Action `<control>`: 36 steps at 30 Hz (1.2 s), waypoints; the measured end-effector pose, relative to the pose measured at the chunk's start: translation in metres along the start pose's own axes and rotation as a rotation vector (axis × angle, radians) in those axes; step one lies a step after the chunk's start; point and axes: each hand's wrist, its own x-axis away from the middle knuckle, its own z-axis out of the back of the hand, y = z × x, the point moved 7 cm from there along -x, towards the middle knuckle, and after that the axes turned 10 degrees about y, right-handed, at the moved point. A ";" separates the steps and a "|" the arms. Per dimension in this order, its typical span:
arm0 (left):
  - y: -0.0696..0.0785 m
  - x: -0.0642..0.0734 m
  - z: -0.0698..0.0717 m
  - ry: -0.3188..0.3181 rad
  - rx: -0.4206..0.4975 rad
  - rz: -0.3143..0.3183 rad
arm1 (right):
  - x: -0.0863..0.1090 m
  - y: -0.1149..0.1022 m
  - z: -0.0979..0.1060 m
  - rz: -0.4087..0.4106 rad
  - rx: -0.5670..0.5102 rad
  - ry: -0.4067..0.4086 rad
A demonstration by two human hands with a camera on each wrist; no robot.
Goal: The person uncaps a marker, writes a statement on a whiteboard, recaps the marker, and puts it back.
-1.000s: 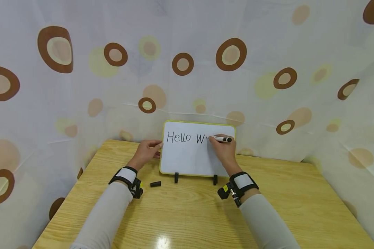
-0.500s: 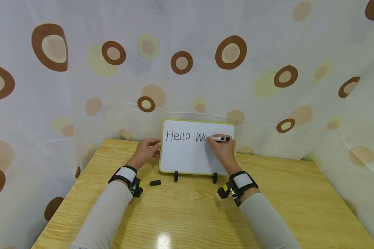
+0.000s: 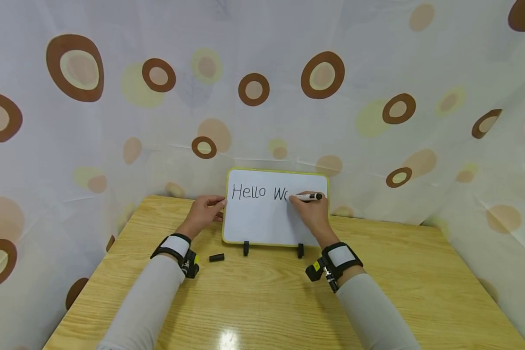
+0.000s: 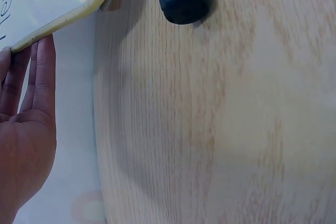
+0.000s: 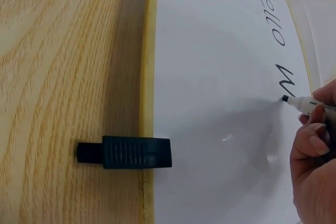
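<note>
A whiteboard point(image 3: 253, 221) with a yellow rim stands tilted back on the table, with "Hello" and the start of a second word in black. My right hand point(image 3: 312, 214) grips a white marker point(image 3: 308, 197); in the right wrist view the marker's black tip point(image 5: 285, 98) touches the board beside the "W". At the board's left edge, my left hand point(image 3: 203, 214) pinches the rim. The left wrist view has the thumb in front and the straight fingers point(image 4: 44, 72) behind the rim. Part of the second word is hidden by my right hand in the head view.
Two black clip feet, a left foot point(image 3: 246, 248) and a right foot point(image 3: 300, 250), hold the board's lower edge. A black marker cap point(image 3: 216, 257) lies on the wooden table point(image 3: 262, 301) near my left wrist. Behind the table hangs a patterned curtain point(image 3: 280, 121).
The marker has moved in small strokes, and a round letter now follows the "W". My left hand has stayed at the board's edge. The whole head view has shifted slightly.
</note>
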 end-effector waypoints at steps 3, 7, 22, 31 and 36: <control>0.000 0.000 0.001 -0.002 0.002 0.000 | 0.000 0.001 0.001 -0.008 -0.013 0.012; 0.001 0.000 0.001 -0.002 0.003 0.000 | -0.001 0.000 0.003 -0.015 -0.010 0.038; 0.003 0.001 0.002 0.004 0.019 0.008 | -0.005 -0.002 0.010 -0.048 0.033 0.109; 0.005 0.003 -0.001 0.008 0.015 -0.003 | -0.008 -0.004 0.012 -0.059 0.035 0.110; 0.006 0.004 -0.004 0.011 0.009 0.007 | -0.010 -0.003 0.011 -0.066 0.039 0.107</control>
